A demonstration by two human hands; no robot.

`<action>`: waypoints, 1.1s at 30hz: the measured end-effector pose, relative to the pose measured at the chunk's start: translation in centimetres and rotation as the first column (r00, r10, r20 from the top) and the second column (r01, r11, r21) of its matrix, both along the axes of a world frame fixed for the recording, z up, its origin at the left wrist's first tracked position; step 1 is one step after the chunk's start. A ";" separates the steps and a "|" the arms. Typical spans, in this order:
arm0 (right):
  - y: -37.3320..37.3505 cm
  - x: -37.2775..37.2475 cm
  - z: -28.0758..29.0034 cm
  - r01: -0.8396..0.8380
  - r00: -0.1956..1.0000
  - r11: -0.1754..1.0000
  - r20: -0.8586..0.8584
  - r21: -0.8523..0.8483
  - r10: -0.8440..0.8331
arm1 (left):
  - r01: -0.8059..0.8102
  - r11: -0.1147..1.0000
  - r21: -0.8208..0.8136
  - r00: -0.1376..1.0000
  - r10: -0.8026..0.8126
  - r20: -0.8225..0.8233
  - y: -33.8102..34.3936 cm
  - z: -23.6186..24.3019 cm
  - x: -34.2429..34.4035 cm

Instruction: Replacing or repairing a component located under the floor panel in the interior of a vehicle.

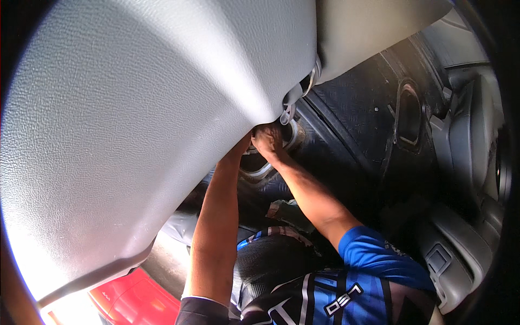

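Both my arms reach to the lower edge of a large grey textured panel (pixel 157 114), above an oval opening with a pale rim (pixel 262 172) in the dark floor. My left hand (pixel 247 143) is mostly behind the panel's edge, so its fingers are hidden. Close beside it, my right hand (pixel 267 139) is closed with its fingers curled in. Whatever it grips is out of sight. Just above my right hand, a small grey loop-shaped fitting (pixel 287 114) hangs from the panel's end.
A dark textured floor mat (pixel 355 116) spreads to the right, with a second oval recess (pixel 409 115) in it. Grey seat parts (pixel 470 135) stand along the right side. A smooth beige panel (pixel 368 32) is overhead. Something red (pixel 135 298) shows at the lower left.
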State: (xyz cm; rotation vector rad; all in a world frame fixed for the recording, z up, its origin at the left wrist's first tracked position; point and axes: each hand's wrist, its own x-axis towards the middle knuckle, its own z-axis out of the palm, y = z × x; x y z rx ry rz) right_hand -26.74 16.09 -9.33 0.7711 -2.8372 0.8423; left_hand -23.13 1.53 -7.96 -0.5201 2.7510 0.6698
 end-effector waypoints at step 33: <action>-0.6 0.3 0.6 -0.173 0.985 0.983 -0.001 -0.066 0.173 | 0.040 0.979 -0.198 0.997 -0.027 0.069 0.4 8.4 0.2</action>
